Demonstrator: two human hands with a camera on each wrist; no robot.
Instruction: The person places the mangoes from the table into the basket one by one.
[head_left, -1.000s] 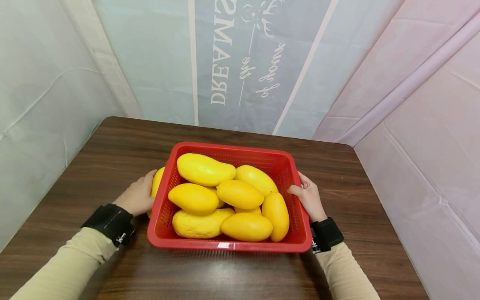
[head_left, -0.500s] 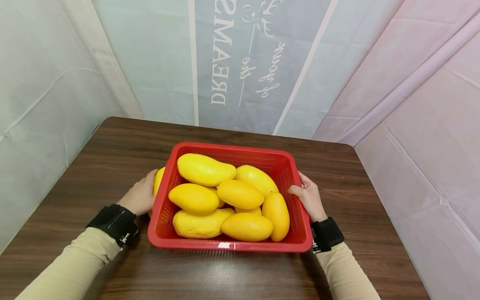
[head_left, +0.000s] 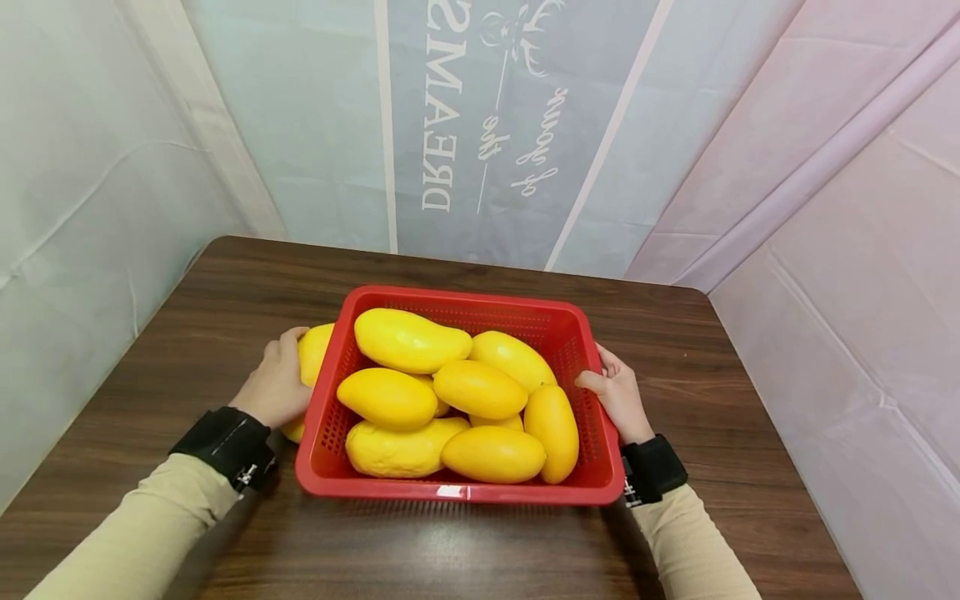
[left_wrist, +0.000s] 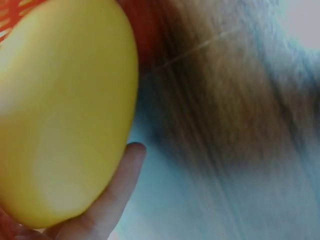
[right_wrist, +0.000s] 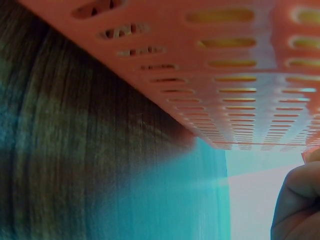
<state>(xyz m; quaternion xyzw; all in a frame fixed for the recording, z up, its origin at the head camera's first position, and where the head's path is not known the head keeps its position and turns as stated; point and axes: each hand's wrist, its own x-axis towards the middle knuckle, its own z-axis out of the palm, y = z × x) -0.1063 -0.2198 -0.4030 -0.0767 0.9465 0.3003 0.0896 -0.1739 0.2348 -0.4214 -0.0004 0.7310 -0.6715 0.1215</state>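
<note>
A red perforated plastic basket (head_left: 375,490) with several yellow mangoes in it sits at the middle of the table. My right hand (head_left: 619,398) grips its right rim, thumb over the edge. In the right wrist view, the basket wall (right_wrist: 170,17) fills the top, with curled fingers (right_wrist: 300,192) at the lower right. Just outside the basket's left wall, my left hand (head_left: 272,385) holds another mango (head_left: 315,354), partly hidden by the hand and the rim. Up close in the left wrist view, that mango (left_wrist: 70,110) has a finger (left_wrist: 117,195) lying along its side.
The dark wood-grain table (head_left: 450,554) extends around the basket. Behind it hangs a pale blue-grey cloth (head_left: 495,167) with mirrored lettering. White and pinkish sheets (head_left: 847,333) wall in both sides. Each wrist wears a black band (head_left: 225,446).
The mango in my left hand has shifted outward to the left, and more of it shows beside the basket. The right hand and the basket stay where they were.
</note>
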